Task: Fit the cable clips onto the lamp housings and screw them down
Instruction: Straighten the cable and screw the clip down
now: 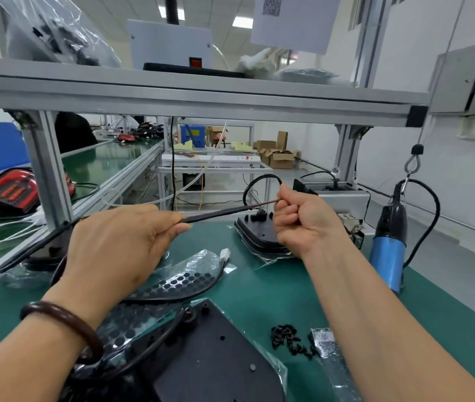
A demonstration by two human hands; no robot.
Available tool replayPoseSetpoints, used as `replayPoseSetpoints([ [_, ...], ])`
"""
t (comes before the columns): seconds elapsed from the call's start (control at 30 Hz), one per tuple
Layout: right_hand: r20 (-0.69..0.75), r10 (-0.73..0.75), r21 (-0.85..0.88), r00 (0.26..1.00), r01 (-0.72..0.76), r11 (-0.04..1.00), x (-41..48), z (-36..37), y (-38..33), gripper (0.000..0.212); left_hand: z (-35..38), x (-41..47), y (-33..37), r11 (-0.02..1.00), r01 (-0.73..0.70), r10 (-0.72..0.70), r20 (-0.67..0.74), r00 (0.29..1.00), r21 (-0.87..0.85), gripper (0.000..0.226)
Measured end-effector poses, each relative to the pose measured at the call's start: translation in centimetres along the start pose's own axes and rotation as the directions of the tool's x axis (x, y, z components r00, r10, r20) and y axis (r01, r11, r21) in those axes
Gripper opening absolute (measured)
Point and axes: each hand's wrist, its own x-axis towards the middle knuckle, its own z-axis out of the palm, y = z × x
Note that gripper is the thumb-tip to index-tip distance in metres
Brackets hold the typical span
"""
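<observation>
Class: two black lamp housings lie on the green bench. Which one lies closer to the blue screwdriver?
The far housing, behind the right hand; the screwdriver hangs just to its right. The near housing lies at the bottom edge.

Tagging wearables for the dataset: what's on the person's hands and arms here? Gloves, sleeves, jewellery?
Both hands are bare, no gloves. No sleeves show on either forearm in this view. The left hand has a dark brown round bangle at the wrist. The right hand and its wrist carry nothing: no watch, ring or strap visible.

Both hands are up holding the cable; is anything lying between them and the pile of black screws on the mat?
Nothing visible blocks it. The screws lie bare on the green mat, beneath the right hand. The left hand pinches the cable.
</observation>
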Motion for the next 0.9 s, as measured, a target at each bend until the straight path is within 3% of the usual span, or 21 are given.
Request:
replayPoseSetpoints([
  [0.7,-0.009,0.015,0.025,1.0,-0.015,1.0,0.5,0.1,1.2,0.024,0.3,-0.1,-0.8,0.999,0.047,-0.048,0.055,0.997,0.015,0.049],
  [0.87,0.006,-0.016,0.148,1.0,0.015,0.989,0.8,0.5,3.6,0.015,-0.6,0.2,-1.0,0.976,0.206,-0.176,0.304,0.936,-0.068,0.065],
  [0.9,0.006,-0.025,0.155,1.0,0.024,0.988,0.9,0.5,3.8,0.009,-1.2,0.3,-0.8,0.968,0.22,-0.173,0.318,0.932,-0.119,0.059],
])
